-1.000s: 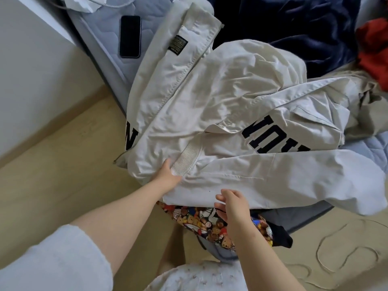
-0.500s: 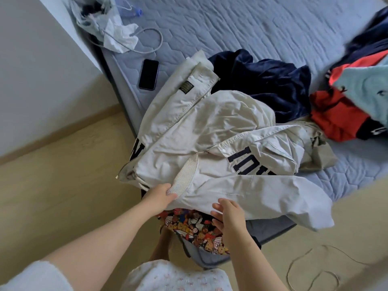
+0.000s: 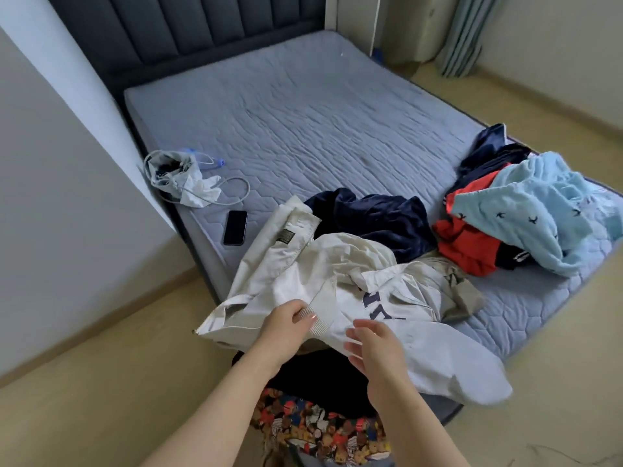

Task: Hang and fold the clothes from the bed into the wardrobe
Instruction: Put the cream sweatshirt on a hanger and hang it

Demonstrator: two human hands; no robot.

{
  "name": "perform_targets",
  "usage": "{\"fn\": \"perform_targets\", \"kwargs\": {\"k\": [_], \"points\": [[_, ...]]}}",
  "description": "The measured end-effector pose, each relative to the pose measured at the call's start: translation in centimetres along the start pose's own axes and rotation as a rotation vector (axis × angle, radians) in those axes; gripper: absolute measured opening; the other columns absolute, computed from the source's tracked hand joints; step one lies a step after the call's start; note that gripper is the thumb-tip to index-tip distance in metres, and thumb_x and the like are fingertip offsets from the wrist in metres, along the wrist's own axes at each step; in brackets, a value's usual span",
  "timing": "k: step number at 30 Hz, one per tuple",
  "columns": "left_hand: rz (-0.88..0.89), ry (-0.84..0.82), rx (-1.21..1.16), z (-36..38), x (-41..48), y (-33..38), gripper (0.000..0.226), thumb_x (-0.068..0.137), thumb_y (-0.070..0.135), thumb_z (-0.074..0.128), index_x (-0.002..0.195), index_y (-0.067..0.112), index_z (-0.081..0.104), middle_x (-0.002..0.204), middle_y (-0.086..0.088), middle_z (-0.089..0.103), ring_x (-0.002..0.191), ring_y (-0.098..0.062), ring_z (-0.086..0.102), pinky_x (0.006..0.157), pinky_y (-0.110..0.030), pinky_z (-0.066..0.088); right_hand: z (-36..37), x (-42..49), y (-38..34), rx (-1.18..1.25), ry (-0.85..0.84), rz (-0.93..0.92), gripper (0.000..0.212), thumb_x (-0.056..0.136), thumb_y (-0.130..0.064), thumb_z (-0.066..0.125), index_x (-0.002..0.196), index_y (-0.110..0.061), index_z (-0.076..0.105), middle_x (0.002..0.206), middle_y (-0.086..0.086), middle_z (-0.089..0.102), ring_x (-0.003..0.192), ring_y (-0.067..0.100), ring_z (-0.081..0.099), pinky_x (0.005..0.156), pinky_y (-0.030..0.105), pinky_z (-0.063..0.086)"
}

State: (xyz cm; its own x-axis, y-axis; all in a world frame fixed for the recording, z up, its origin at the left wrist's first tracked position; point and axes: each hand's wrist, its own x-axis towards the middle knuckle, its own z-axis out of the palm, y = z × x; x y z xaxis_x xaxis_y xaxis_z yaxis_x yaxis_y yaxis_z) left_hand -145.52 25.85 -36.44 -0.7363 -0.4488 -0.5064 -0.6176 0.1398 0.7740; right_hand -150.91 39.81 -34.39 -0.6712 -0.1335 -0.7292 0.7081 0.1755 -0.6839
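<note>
Currently the left hand (image 3: 290,319) pinches the cream jacket (image 3: 323,261) by its ribbed hem at the mattress (image 3: 303,129) corner; the right hand (image 3: 377,345) hovers open, empty. Lifted by 1 hand, its overhanging sleeve may drag along the floor.

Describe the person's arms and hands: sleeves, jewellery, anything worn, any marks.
The left forearm and right forearm are bare to the frame's lower edge; no sleeve shows. The left hand and right hand wear no gloves, and no ring, watch or bracelet is visible. The left thumbnail looks short and glossy. The right hand is blurred, so fine marks cannot be told.
</note>
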Motion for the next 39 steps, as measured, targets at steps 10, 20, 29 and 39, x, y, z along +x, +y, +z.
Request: {"fn": "perform_targets", "kwargs": {"k": [10,20,29,39], "points": [[0.278,0.005,-0.643,-6.0,-3.3,17.0,0.02,0.092,0.012,0.055,0.072,0.012,0.059,0.067,-0.005,0.047,0.06,-0.015,0.041,0.055,-0.026,0.032,0.5,-5.7,-10.3,0.136,-0.125,-0.466,0.02,0.088,-0.007,0.054,0.103,-0.019,0.06,0.087,0.0,0.065,0.074,0.01,0.059,0.066,0.022,0.044],[0.737,-0.175,-0.858,-8.8,-11.1,28.6,0.041,0.097,0.01,0.043,0.063,0.012,0.066,0.06,-0.005,0.058,0.057,-0.013,0.055,0.054,-0.021,0.05,1.1,-13.3,-20.2,0.114,-0.195,-1.151,0.046,0.086,0.003,0.056,0.112,-0.035,0.059,0.096,-0.001,0.061,0.082,0.003,0.058,0.069,0.013,0.046],[0.805,-0.087,-0.766,-9.6,-11.4,29.9,0.019,0.096,0.011,0.046,0.084,0.011,0.061,0.068,0.0,0.063,0.059,-0.007,0.058,0.051,-0.017,0.047,1.5,-13.3,-23.5,0.154,-0.237,-1.136,0.035,0.093,-0.007,0.053,0.123,-0.024,0.056,0.092,0.006,0.067,0.075,0.011,0.063,0.066,0.023,0.052],[0.191,-0.003,-0.559,-5.2,-3.0,18.3,0.019,0.095,0.01,0.049,0.079,0.013,0.059,0.075,-0.003,0.058,0.068,-0.01,0.054,0.05,-0.017,0.048,2.5,-4.3,-10.8,0.014,0.014,-0.479,0.02,0.086,0.0,0.05,0.086,-0.017,0.06,0.086,0.005,0.064,0.076,0.016,0.058,0.076,0.031,0.045]]}}
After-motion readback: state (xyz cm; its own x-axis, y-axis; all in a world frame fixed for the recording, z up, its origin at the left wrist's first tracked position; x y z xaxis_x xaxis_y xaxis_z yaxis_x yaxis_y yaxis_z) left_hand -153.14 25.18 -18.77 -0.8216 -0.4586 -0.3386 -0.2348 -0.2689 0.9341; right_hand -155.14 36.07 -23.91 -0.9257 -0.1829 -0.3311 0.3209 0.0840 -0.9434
